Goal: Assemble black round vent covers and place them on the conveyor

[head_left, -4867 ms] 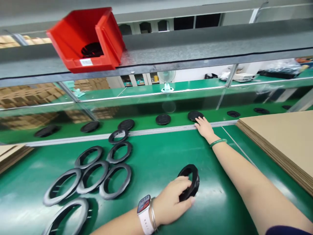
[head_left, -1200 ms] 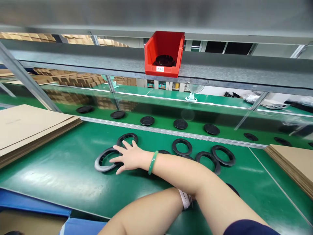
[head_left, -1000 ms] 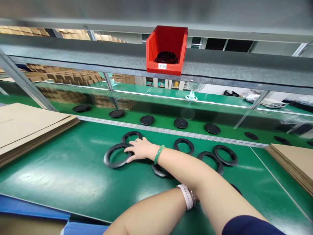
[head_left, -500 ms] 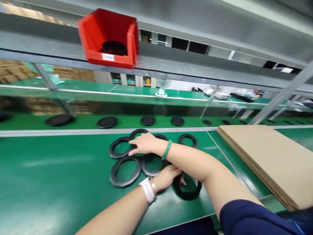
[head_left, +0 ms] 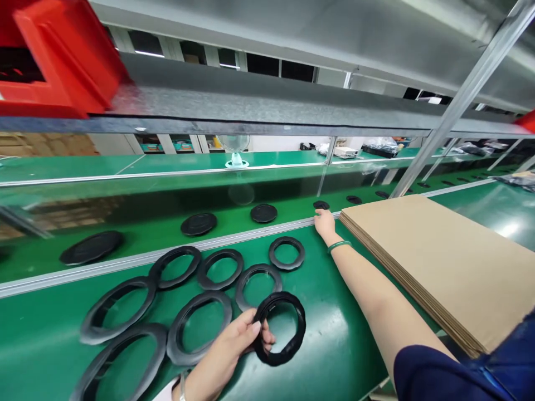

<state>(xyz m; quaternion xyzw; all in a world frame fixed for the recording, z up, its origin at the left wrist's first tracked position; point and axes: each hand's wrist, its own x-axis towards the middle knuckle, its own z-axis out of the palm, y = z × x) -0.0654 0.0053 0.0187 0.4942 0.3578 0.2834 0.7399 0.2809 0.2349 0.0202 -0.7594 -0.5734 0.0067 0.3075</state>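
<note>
My left hand (head_left: 228,348) grips a black ring (head_left: 301,326) by its left side, thumb on top, lifted over the green table. My right hand (head_left: 325,224), with a green bangle at its wrist, reaches to the near edge of the green belt. Its fingertips meet a small black disc (head_left: 321,205) there; whether they pinch it or only touch it, I cannot tell. Several dark rings lie flat left of my arms, among them a small ring (head_left: 300,256) nearest my right hand and a larger ring (head_left: 175,345) beside my left hand.
More black discs, such as one black disc (head_left: 199,224), sit spaced along the green belt (head_left: 234,223). A stack of brown cardboard sheets (head_left: 434,256) lies at the right. Overhead, a grey shelf (head_left: 267,106) carries a red bin (head_left: 75,61). A slanted metal post (head_left: 455,106) rises behind the cardboard.
My right hand has left the rings and moved right to the belt. My left hand has raised a black ring off the table. The view has turned right.
</note>
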